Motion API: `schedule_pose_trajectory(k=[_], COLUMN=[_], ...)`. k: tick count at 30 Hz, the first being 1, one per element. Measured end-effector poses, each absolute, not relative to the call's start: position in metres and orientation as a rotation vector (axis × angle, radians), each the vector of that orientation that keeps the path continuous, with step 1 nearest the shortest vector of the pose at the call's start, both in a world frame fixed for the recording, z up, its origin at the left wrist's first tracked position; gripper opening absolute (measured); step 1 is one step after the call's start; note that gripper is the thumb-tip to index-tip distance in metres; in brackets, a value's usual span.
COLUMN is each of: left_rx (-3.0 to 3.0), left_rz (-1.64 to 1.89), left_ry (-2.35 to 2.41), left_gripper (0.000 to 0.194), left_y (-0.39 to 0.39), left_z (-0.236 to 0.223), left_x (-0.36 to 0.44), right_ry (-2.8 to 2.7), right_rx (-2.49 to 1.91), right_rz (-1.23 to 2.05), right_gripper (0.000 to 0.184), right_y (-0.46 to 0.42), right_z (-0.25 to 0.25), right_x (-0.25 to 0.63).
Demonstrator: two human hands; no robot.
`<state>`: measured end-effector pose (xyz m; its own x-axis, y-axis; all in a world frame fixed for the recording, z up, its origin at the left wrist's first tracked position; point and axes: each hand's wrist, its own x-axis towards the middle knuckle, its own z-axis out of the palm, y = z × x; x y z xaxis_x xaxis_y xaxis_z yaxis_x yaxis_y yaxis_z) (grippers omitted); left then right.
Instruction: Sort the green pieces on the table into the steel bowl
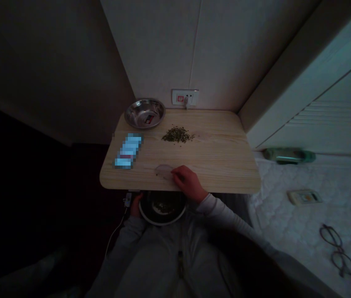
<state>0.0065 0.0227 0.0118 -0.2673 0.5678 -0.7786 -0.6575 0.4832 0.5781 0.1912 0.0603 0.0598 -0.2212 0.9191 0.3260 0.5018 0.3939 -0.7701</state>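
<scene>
My right hand (188, 182) rests on the near edge of a small wooden table (218, 161), fingers curled and touching a pale, thin translucent piece (163, 169). Whether it grips the piece is hard to tell in the dim light. My left hand (136, 205) is below the table edge, holding the rim of a dark bowl (162, 208) with green bits inside, on my lap. A pile of chopped green bits (177, 135) lies in the middle of the table.
A steel bowl (144, 112) stands at the table's back left corner, a blurred blue object (128, 150) at the left. A wall socket (185, 97) is behind. On the bed at right lie glasses (336, 249), a green bottle (288, 155) and a small box (304, 196).
</scene>
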Motion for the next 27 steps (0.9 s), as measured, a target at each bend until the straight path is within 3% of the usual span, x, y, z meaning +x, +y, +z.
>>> schedule_pose_trajectory(k=[27], left_rx=[-0.095], left_rz=[1.22], left_ry=[1.43], left_gripper=[0.023], left_y=[0.019], left_z=[0.023], left_x=[-0.003], right_ry=[-1.885], right_rx=[-1.201], right_rz=[0.717], right_gripper=[0.014], right_y=[0.06], right_z=[0.059], right_x=[0.192])
